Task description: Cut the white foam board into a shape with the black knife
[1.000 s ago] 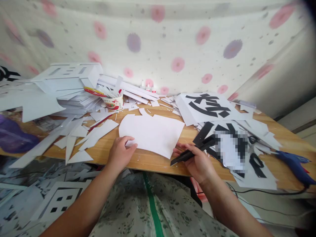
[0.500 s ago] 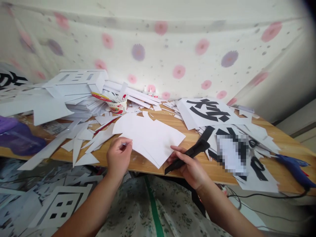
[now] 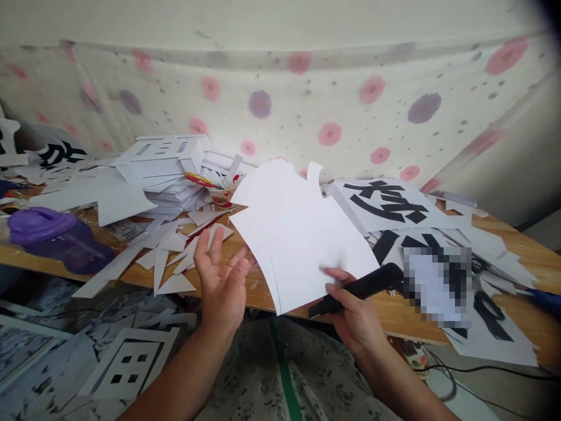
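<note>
Looking down, I see my right hand [image 3: 350,313] closed around a long black tool with a thick handle [image 3: 357,289]. My fingers wrap the handle, and the same hand pinches the near edge of a big white sheet of cut paper [image 3: 298,240]. The sheet is lifted off the wooden worktop [image 3: 258,292] and tilts up over its near edge, in the middle. My thumb is behind the sheet, so I cannot see it. The tool's far end goes behind a blurry blocked-out patch [image 3: 438,283], and I cannot tell what is under that patch.

My left hand [image 3: 221,280] is spread wide, palm up, holding nothing. It hovers just beside the sheet's left edge, over the near edge of the worktop.

White paper scraps in pointy shapes [image 3: 170,257] lie near the left hand. A small red and white paper cup full of sticks [image 3: 222,193] stands toward the far edge, partly hidden by the sheet. A tall pile of white cut boards [image 3: 162,164] sits at the far left. A purple plastic thing [image 3: 56,237] at the left edge is too blurry to name.

White sheets with big black brush writing [image 3: 385,202] lie on the right side. The signs look like Chinese letters, but I cannot read them. A blue thing [image 3: 546,295] at the right edge is cut off.
</note>
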`<state>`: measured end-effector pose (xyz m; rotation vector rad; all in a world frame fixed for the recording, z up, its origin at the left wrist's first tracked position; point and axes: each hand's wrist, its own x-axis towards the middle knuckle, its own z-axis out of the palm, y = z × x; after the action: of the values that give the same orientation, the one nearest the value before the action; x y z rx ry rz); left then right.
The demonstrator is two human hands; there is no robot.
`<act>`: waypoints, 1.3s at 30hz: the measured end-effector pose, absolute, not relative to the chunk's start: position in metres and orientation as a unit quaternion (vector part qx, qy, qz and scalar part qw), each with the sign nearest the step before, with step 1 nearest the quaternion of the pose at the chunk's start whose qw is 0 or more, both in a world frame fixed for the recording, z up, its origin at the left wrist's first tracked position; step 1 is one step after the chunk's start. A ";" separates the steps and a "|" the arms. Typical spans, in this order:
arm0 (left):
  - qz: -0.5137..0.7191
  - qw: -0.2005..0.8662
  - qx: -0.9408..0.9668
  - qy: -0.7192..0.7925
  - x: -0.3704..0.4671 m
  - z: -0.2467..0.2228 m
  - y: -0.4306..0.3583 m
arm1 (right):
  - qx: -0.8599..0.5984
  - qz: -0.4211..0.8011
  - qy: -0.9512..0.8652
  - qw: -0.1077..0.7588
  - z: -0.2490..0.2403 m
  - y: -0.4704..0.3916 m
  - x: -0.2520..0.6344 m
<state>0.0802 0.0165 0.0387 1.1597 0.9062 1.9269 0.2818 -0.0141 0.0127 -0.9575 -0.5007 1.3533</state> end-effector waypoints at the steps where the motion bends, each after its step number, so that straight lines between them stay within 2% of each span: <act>1: 0.730 0.425 0.399 0.358 0.085 0.037 0.014 | -0.422 0.589 -0.215 0.655 0.012 -0.015 0.282; 4: 0.650 0.573 0.337 0.368 0.095 0.035 0.007 | -0.428 0.578 -0.209 0.663 0.011 -0.018 0.283; 14: 0.610 0.599 0.371 0.362 0.097 0.045 0.005 | -0.411 0.617 -0.191 0.643 0.014 -0.021 0.291; 24: 0.634 0.535 0.421 0.366 0.091 0.042 0.018 | -0.404 0.632 -0.198 0.631 0.013 -0.025 0.293; 30: 0.612 0.470 0.497 0.398 0.075 0.041 0.020 | -0.414 0.619 -0.192 0.639 0.010 -0.025 0.297; 39: 0.603 0.426 0.526 0.422 0.069 0.025 0.023 | -0.425 0.605 -0.205 0.641 0.009 -0.023 0.293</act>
<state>0.0688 0.0227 0.0247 1.3143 1.0541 1.5083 0.2934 -0.0233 0.0094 -0.9679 -0.4666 1.3803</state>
